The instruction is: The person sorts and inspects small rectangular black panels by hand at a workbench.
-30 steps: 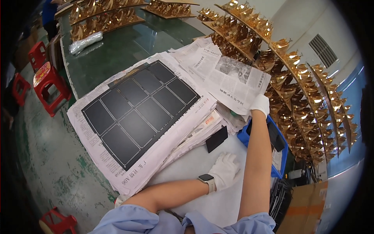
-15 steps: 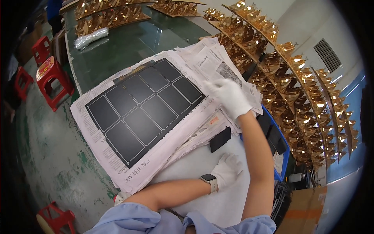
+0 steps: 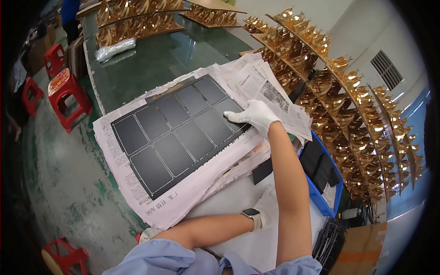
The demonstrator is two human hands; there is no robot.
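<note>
A large black sheet (image 3: 183, 123), marked by pale lines into several rounded rectangles, lies on a stack of newspapers (image 3: 137, 188). My right hand (image 3: 257, 115), in a white glove, rests at the sheet's right end. Its thumb and fingers are apart, with fingertips touching the black surface. My left hand (image 3: 266, 206), also gloved, lies low on the white surface (image 3: 238, 233), a watch (image 3: 251, 213) at its wrist. My right forearm partly covers it; the visible part looks relaxed and open. Beside the stack is a small black rectangular piece (image 3: 262, 172), partly behind my right forearm.
A blue bin (image 3: 337, 204) holding black pieces stands right of my right forearm. Racks of shiny gold twisted parts (image 3: 339, 105) line the right; more stand at the table's far end. A clear plastic-wrapped roll (image 3: 115, 49) lies on the green table (image 3: 192, 48). Red stools (image 3: 68, 98) stand left.
My right hand has come down and left from the loose newspapers onto the black sheet's right end. My left hand is now partly covered by my right forearm. The view has shifted slightly.
</note>
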